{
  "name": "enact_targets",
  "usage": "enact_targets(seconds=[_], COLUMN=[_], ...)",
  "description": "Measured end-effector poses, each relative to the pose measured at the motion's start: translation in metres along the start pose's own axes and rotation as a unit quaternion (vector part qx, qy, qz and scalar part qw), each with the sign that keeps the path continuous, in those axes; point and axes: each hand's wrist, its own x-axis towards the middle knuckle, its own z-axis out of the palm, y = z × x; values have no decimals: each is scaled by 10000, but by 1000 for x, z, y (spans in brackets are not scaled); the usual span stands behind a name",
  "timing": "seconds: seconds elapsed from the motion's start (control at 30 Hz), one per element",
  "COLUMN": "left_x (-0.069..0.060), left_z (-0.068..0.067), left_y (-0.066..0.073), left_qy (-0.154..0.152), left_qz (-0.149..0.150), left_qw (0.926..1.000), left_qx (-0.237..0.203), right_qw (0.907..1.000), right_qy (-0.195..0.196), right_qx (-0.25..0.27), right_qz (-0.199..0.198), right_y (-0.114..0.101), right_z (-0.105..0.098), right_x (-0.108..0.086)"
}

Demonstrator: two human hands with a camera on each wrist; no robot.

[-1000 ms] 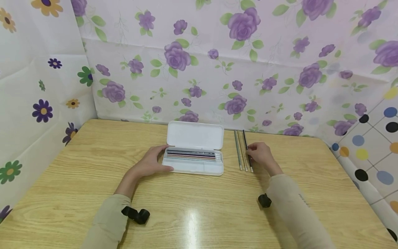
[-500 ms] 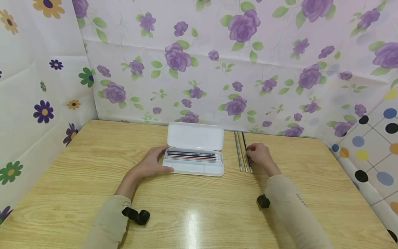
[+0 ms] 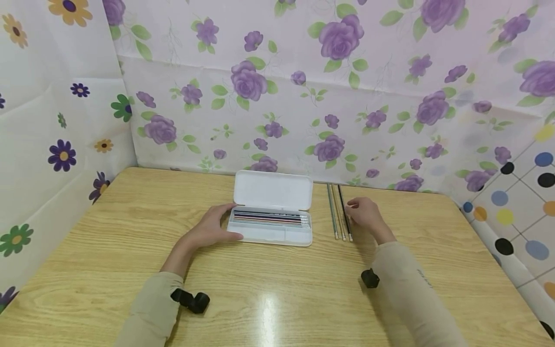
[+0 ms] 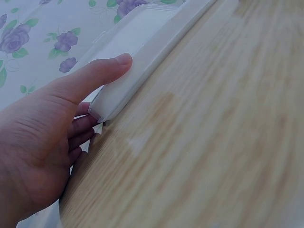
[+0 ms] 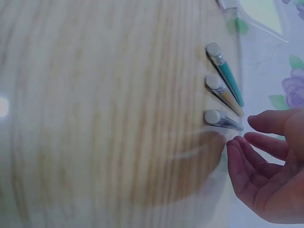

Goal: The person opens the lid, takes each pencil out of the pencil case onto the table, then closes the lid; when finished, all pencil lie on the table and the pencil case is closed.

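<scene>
Pencil (image 3: 348,227), the dark one, lies just left of the right hand (image 3: 366,213), fingers narrowly parted; best pinch it mid-shaft while the left hand (image 3: 209,227) grips the white case (image 3: 262,233) steadily.

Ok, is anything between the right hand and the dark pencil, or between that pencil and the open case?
Nothing visible stands between the right hand and the dark pencil. Toward the case, the tan pencil and green pencil lie between.

A glossy, wood-grained tabletop (image 3: 303,284) is backed by a creased pale covering (image 3: 299,115) printed with purple roses; it is flanked by a daisy-patterned covering (image 3: 32,120) at left and a multicoloured dotted surface (image 3: 522,212) at right.
</scene>
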Motion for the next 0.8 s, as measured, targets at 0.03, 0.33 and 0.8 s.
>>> enact_targets(seconds=[0.03,0.33,0.8], left_x=[0,1,0], left_z=[0,0,0], left_y=[0,-2,-1], left_qy=[8,11,11], left_qz=[-18,12,0], left_qw=[10000,10000,10000], left_qx=[-16,-29,-58], right_qw=[10000,9990,9870], right_qy=[17,60,-531], right_qx=[-29,-117,81], right_qz=[-1,-434,-1513], right_y=[0,-15,-63], right_z=[-1,2,25], right_x=[0,6,4])
